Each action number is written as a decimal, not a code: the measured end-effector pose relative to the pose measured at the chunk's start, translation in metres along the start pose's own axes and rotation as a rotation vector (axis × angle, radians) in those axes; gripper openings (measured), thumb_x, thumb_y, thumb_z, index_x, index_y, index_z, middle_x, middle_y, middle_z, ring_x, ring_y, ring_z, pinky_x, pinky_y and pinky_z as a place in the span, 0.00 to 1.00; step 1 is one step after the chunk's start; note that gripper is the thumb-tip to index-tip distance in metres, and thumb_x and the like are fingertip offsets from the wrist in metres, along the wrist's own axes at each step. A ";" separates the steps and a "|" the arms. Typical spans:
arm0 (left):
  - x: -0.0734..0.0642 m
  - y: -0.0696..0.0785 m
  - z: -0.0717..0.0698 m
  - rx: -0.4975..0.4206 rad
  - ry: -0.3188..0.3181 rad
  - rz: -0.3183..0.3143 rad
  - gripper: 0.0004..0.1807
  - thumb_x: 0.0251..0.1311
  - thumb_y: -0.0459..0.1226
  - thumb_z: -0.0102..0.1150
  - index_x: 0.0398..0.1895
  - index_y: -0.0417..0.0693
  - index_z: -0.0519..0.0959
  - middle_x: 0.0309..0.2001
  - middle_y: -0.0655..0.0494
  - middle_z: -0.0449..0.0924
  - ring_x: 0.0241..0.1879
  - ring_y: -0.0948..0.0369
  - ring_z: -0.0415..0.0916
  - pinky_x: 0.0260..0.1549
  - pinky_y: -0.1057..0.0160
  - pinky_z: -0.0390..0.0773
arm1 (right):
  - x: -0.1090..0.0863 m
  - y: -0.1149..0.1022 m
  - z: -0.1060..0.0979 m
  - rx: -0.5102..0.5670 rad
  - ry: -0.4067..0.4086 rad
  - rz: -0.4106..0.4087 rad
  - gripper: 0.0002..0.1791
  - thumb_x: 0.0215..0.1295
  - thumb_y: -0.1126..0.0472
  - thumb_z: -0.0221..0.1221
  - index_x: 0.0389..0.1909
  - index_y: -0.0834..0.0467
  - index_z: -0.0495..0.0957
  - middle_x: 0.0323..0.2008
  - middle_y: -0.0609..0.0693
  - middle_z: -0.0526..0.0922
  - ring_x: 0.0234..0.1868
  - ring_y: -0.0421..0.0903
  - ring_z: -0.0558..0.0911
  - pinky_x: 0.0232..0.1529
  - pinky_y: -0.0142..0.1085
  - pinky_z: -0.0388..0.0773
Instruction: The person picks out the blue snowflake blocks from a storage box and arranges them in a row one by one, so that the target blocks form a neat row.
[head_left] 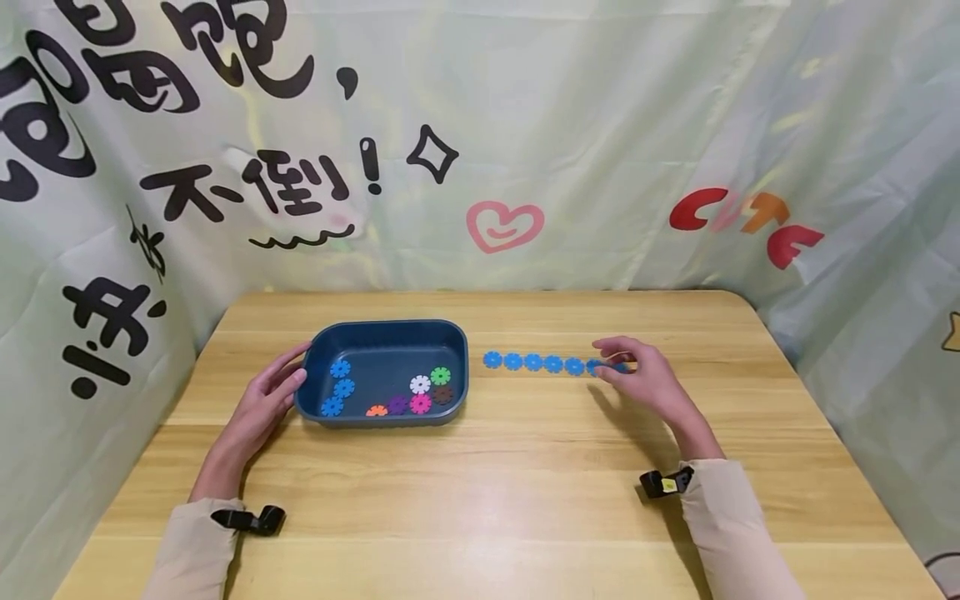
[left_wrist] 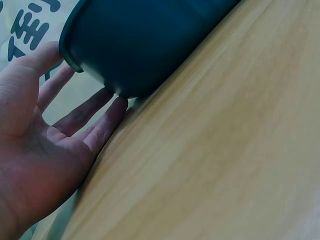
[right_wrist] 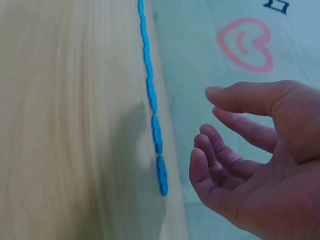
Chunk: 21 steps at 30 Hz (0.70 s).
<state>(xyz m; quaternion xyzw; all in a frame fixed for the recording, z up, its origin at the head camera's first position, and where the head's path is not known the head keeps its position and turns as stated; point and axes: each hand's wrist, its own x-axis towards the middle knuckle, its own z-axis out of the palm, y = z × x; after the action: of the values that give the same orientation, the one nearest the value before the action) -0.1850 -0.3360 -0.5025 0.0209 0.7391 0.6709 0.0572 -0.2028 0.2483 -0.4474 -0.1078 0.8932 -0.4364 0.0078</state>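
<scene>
My left hand point(head_left: 258, 408) rests its fingers and thumb against the left end of a dark blue rectangular plastic bin point(head_left: 382, 422). In the left wrist view its fairly straight fingertips touch the bin's outer wall point(left_wrist: 145, 45). To the bin's right, several blue snowflake-shaped discs point(head_left: 533, 362) lie flat in a row. Above the right end of this row hovers my right hand point(head_left: 645, 379), partly covering the last discs. The right wrist view shows its fingers loosely bent, nothing between them, apart from the blue row point(right_wrist: 156, 132).
Inside the bin, three blue discs point(head_left: 343, 388) lie at the left; white point(head_left: 420, 384), green point(head_left: 440, 376), brown point(head_left: 443, 395), pink point(head_left: 421, 403), purple point(head_left: 398, 404) and orange point(head_left: 377, 410) ones lie toward the right. A printed curtain point(head_left: 585, 125) hangs behind the wooden table point(head_left: 480, 508).
</scene>
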 end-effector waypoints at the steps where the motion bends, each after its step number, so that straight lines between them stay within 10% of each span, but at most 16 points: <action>1: -0.001 -0.001 0.000 -0.001 -0.001 0.001 0.30 0.79 0.44 0.51 0.81 0.58 0.60 0.79 0.37 0.50 0.66 0.61 0.65 0.54 0.74 0.76 | -0.001 -0.002 0.002 0.005 0.000 -0.006 0.21 0.69 0.67 0.65 0.62 0.65 0.78 0.53 0.66 0.81 0.51 0.59 0.81 0.42 0.35 0.80; 21: -0.001 -0.002 0.000 -0.030 -0.022 0.035 0.30 0.80 0.42 0.49 0.81 0.55 0.60 0.78 0.38 0.51 0.65 0.63 0.65 0.55 0.72 0.76 | 0.008 -0.074 0.062 0.145 0.069 -0.235 0.18 0.72 0.64 0.63 0.60 0.60 0.79 0.48 0.53 0.84 0.49 0.48 0.82 0.49 0.47 0.83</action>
<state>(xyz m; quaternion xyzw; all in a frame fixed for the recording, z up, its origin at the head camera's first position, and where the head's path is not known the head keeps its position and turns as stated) -0.1843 -0.3361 -0.5039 0.0404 0.7277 0.6825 0.0541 -0.1905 0.1539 -0.4273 -0.1960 0.8404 -0.5010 -0.0663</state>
